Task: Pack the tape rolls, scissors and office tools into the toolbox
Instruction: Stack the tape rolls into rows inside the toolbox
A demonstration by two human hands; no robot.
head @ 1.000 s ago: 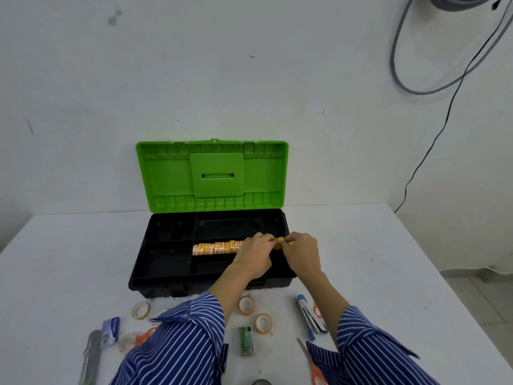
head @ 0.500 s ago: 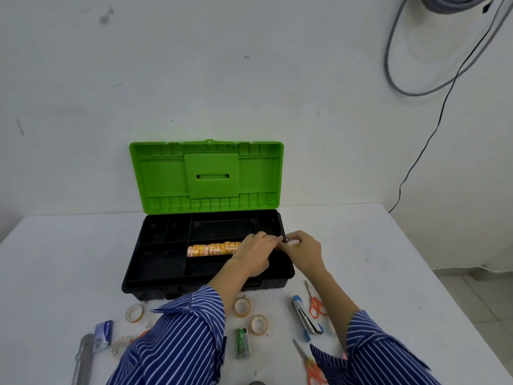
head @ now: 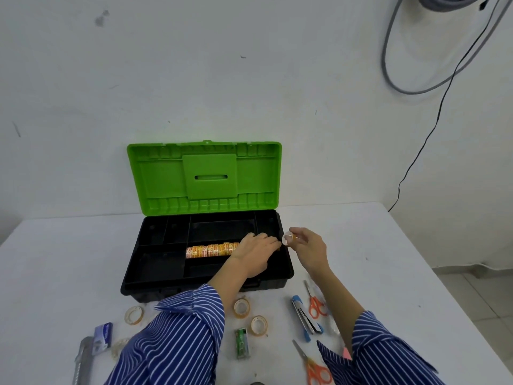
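Toolbox (head: 206, 284): open, lid up.
Tape row (head: 212, 250): in the toolbox's middle tray, long axis left-right.
Left hand (head: 254, 252): fingers curled over the row's right end (grip itself hidden).
Right hand (head: 306, 247): pinching a small roll (head: 288, 239), just past the toolbox's right rim, nearer the row's free end.

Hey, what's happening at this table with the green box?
A person is packing office bits into an open toolbox. The left hand rests on a row of orange tape rolls in the tray, while the right hand pinches a small clear tape roll at the box's right edge. Loose tape rolls, scissors and a stapler wait on the table.
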